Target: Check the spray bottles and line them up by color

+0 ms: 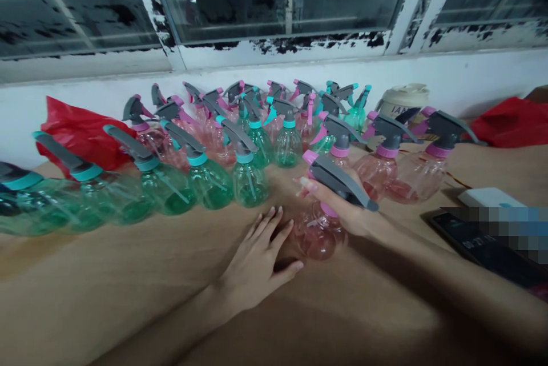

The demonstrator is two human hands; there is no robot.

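Observation:
My right hand (342, 206) is wrapped round the neck of a pink spray bottle (319, 237), which has a grey and pink trigger head. The bottle is tilted slightly, and I cannot tell whether its base touches the table. Flat on the wooden table (180, 280), just left of that bottle, lies my left hand (261, 263) with its fingers spread. Beyond it stands a green spray bottle (250, 183) with a teal collar, at the end of a row of similar green ones. Pink spray bottles (417, 175) stand behind my right hand.
More pink and green bottles crowd the back near the wall. A red plastic bag (77, 132) lies at left, another red bag (509, 120) at right. A cream tub (402, 100) stands behind. At right lie a phone (475, 240) and a white box (492, 197).

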